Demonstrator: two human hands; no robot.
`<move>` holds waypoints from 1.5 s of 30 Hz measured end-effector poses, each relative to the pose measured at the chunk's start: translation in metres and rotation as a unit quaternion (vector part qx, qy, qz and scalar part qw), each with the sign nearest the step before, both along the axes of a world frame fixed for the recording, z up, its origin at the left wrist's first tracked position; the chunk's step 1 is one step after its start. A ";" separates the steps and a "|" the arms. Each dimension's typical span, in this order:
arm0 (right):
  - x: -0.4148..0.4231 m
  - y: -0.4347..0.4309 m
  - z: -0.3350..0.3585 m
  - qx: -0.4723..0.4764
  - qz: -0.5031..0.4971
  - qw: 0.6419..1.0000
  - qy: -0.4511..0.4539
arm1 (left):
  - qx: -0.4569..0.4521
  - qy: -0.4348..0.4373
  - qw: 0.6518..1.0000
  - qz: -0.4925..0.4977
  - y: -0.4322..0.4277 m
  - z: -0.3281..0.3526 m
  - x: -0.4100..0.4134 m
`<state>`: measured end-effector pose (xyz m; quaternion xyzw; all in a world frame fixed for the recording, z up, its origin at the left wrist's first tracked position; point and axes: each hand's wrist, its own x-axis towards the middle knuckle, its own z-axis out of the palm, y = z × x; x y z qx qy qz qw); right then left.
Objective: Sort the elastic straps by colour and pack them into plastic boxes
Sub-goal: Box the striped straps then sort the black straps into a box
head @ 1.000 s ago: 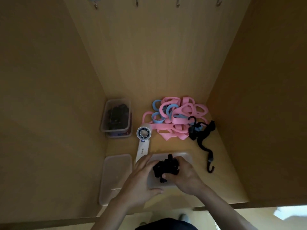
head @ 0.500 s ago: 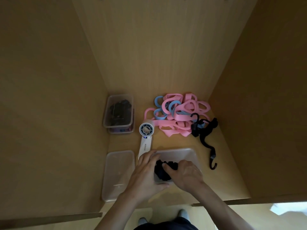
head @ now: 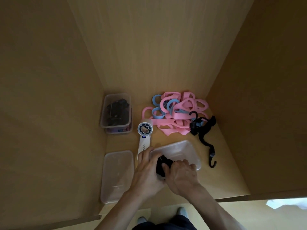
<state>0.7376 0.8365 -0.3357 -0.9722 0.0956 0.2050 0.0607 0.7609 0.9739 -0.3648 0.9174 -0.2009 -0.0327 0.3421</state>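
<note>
An open clear plastic box lies on the wooden shelf in front of me. My left hand grips its near left end. My right hand has its fingers curled on a bundled black strap sitting in the box's near left corner. Behind the box lies a tangled pile of pink straps mixed with blue straps. A loose black strap with hooks trails from the pile's right side toward the front.
A closed clear box with dark straps stands at the back left, stacked on another box. A clear lid lies at the front left. A white hand-held fan lies between them. Cabinet walls close in on both sides.
The black bundle has gone down from above the box into its near left corner. Both hands have stayed on it and sunk slightly.
</note>
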 end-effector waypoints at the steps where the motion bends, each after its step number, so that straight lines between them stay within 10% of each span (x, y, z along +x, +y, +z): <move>1: 0.002 -0.002 0.000 0.024 -0.007 1.000 0.016 | 0.002 0.003 1.000 -0.009 0.001 -0.001 0.000; 16: 0.023 -0.030 0.014 0.188 -0.060 0.974 0.111 | 0.130 0.009 0.988 -0.086 0.009 0.006 0.017; 29: -0.019 -0.091 0.033 0.341 -0.184 0.910 -0.147 | 0.144 0.040 0.986 -0.076 0.009 0.025 0.009; 45: 0.018 -0.155 -0.032 0.105 -0.296 0.949 -0.002 | 0.031 0.006 0.999 -0.041 -0.028 0.051 0.027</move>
